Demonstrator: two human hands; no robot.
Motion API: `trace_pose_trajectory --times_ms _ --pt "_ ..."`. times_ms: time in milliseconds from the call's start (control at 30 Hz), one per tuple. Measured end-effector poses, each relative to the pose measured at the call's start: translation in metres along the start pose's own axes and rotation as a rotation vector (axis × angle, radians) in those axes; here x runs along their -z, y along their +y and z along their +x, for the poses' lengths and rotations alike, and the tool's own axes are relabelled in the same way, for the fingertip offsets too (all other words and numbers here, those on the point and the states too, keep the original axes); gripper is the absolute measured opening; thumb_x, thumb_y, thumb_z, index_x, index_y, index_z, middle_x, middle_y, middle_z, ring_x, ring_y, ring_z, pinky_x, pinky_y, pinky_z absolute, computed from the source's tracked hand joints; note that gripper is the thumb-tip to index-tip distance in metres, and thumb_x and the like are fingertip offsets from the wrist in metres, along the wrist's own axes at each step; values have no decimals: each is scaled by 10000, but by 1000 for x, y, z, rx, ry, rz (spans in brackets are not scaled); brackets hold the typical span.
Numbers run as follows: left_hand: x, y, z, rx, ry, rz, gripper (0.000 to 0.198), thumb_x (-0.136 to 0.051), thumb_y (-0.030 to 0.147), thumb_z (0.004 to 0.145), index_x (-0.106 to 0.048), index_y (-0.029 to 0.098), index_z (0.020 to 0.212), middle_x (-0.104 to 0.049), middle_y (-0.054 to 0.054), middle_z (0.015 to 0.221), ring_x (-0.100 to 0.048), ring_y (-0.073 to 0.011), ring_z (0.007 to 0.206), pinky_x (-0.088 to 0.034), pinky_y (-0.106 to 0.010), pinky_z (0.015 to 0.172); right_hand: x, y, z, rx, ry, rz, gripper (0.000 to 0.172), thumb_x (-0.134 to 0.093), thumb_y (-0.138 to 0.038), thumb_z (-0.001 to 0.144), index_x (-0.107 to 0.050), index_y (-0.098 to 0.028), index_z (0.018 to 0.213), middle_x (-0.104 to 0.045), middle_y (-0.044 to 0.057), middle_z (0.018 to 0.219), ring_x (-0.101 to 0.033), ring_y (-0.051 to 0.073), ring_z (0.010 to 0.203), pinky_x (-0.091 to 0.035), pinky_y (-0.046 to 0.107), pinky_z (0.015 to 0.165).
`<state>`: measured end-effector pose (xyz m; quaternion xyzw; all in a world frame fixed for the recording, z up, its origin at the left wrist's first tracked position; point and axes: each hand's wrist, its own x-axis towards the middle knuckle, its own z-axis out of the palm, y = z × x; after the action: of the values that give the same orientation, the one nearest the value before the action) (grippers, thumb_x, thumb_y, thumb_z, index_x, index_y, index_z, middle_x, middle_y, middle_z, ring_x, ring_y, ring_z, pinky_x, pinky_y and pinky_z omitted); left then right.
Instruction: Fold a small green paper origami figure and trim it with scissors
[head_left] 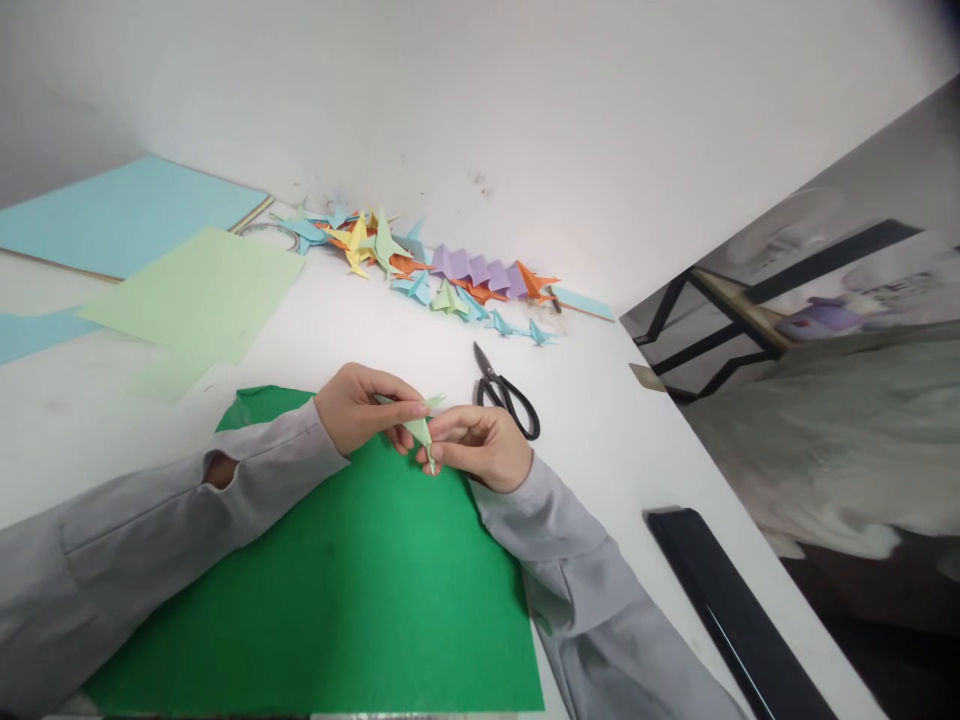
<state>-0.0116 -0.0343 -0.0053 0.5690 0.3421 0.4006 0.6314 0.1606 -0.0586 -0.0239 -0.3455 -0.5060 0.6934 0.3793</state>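
White table, green sheet: left hand and right hand, fingers tight on folded paper, wrists low.

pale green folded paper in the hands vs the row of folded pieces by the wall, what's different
The pale green folded paper is one piece, pinched between the left hand and right hand over the dark green sheet; the row of folded pieces is many, lying on the white table by the wall. The held paper is one colour; the row mixes blue, yellow, orange, purple and green. Both are coloured paper folded into pointed shapes.
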Motion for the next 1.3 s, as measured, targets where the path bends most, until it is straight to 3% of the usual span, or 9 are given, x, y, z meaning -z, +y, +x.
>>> trace_pose_trajectory --times_ms 167,267,367,533,800,967,1300 --pt "0 2 0 13 -12 13 217 -690 302 620 -650 91 584 -628 -57 487 -586 -142 411 -504 -242 413 -5 0 0 30 21 -48 220 -755 -73 523 -654 -147 703 -699 -1 649 -647 102 612 -528 219 615" --pt "1 1 1 11 50 38 196 -693 278 616 -651 87 596 -616 -43 458 -575 -134 390 -496 -226 398 -6 -2 -1 12 17 -78 262 -761 -92 523 -659 -142 759 -698 4 668 -646 98 629 -523 216 638" --pt "2 -1 2 -14 123 58 166 -688 254 614 -646 94 615 -605 -19 447 -574 -131 387 -497 -222 394 -7 -4 -2 -17 58 -96 235 -752 -202 579 -652 -128 779 -694 21 648 -642 110 574 -525 220 562" --pt "1 -3 2 -47 154 125 145 -663 241 634 -636 101 610 -599 -6 450 -583 -131 404 -493 -212 399 -12 2 0 38 259 -136 187 -713 -297 641 -639 -129 674 -654 -2 524 -588 80 423 -486 177 430" --pt "1 -3 0 -26 171 165 160 -661 260 636 -644 102 621 -600 -6 439 -579 -129 395 -490 -211 397 -13 6 1 92 273 -201 211 -688 -337 663 -648 -130 654 -655 13 535 -588 85 435 -477 183 425" --pt "-1 -2 0 16 248 174 139 -658 235 636 -634 102 608 -565 9 380 -561 -126 359 -474 -204 365 -16 7 2 106 340 -256 202 -725 -309 613 -645 -131 667 -640 5 510 -568 81 422 -432 164 385" --pt "2 -4 2 57 152 61 266 -779 218 462 -640 97 654 -661 -19 546 -625 -155 477 -541 -243 463 -14 8 3 91 353 -184 163 -740 -269 589 -661 -130 624 -657 20 512 -577 84 418 -451 170 398"
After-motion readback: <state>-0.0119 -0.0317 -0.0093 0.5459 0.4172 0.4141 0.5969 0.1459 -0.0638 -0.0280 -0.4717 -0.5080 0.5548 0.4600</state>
